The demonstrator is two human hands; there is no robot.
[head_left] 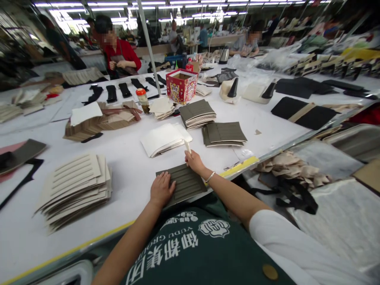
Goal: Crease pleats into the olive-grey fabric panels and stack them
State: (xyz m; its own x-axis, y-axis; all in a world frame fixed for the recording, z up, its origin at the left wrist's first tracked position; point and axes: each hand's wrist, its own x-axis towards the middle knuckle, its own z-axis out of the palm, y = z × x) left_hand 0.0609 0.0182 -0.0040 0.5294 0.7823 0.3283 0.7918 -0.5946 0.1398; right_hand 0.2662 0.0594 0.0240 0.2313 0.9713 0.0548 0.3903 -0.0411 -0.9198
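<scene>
Steadies ribbed olive-grey panel (190, 185) beneath open, flattened left hand (162, 189), clamps slender white tool (187, 146) in closed right hand (194, 162), apparently at bracing stage, calling for even pressure.

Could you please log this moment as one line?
left hand: resting on dark ribbed panel | right hand: holding slim pale tool | beyond: white sheet stack

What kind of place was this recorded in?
Probably a sewing or leather-goods workshop: stacks of cut panels cover a long white table, people work at other tables behind, and rows of strip lights hang overhead.
</scene>
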